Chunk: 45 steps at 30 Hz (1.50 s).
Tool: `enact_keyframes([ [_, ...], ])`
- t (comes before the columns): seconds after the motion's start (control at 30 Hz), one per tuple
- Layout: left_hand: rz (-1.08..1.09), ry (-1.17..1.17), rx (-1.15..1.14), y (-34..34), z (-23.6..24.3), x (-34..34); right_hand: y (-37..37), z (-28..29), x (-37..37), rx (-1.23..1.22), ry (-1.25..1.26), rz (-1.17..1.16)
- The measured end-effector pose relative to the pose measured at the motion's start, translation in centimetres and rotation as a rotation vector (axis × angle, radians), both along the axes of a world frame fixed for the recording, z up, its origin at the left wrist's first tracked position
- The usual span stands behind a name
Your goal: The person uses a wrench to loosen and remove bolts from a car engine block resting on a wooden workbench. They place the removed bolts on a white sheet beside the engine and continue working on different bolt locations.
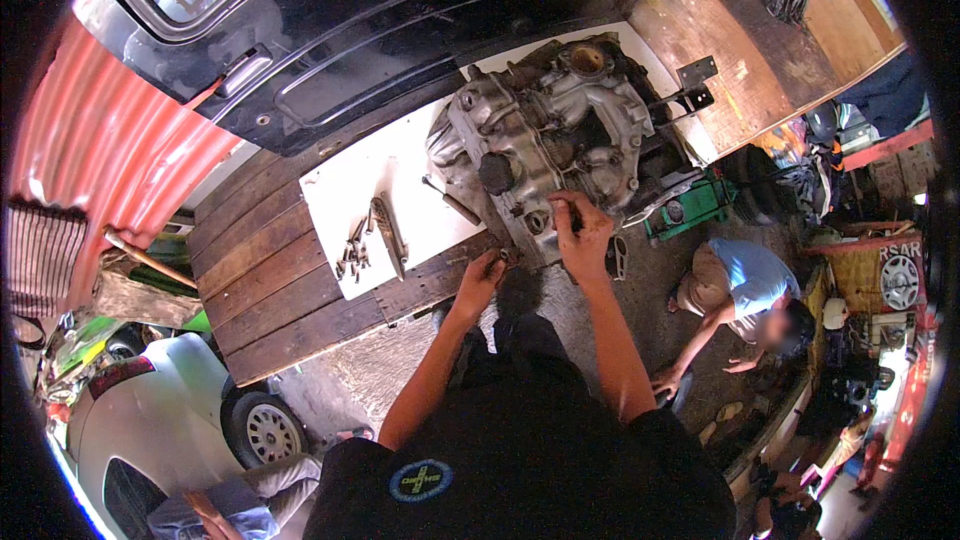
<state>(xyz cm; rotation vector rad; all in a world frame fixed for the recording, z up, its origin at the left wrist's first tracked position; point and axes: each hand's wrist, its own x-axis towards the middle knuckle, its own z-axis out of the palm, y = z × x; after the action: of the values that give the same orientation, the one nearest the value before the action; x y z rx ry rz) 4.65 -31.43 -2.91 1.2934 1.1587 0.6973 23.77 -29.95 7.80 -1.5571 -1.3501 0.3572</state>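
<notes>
A grey metal engine (545, 125) lies on a white sheet (340, 190) at the back of a plank workbench. My right hand (584, 238) is at the engine's near edge, its fingers pinched together close to a round opening in the casing. Whatever they hold is too small to tell. Lower and to the left, my left hand (478, 286) is beside the bench's front edge, fingertips closed around something small and dark that I cannot make out. On the sheet left of the engine rest a long-handled tool (452, 202), what looks like pliers (385, 230) and several loose bolts (354, 248).
A dark vehicle panel (370, 50) rises behind the bench (270, 280). To the right, a crouching person (745, 280) in a blue shirt reaches toward the floor near a green jack-like tool (690, 210). A white car (160, 420) stands at lower left, beside another person's arm (210, 515).
</notes>
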Motion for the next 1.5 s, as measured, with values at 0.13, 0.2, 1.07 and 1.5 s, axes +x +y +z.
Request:
enact_keyframes([
  [0.13, -0.146, 0.104, 0.159, 0.5, -0.6, -0.3, -0.1, -0.5, 0.0, 0.002, -0.016, 0.000],
  [0.2, -0.182, 0.191, 0.211, 0.7, -0.5, -0.1, -0.2, -0.1, -0.1, 0.017, -0.049, 0.003],
  [1.07, -0.198, 0.301, 0.454, 2.6, -4.0, 1.8, 0.0, -0.7, 0.0, 0.090, -0.046, 0.052],
  [1.5, -0.070, 0.176, 0.306, 2.6, -4.0, 2.5, 0.3, -0.3, -0.5, 0.099, -0.085, 0.017],
])
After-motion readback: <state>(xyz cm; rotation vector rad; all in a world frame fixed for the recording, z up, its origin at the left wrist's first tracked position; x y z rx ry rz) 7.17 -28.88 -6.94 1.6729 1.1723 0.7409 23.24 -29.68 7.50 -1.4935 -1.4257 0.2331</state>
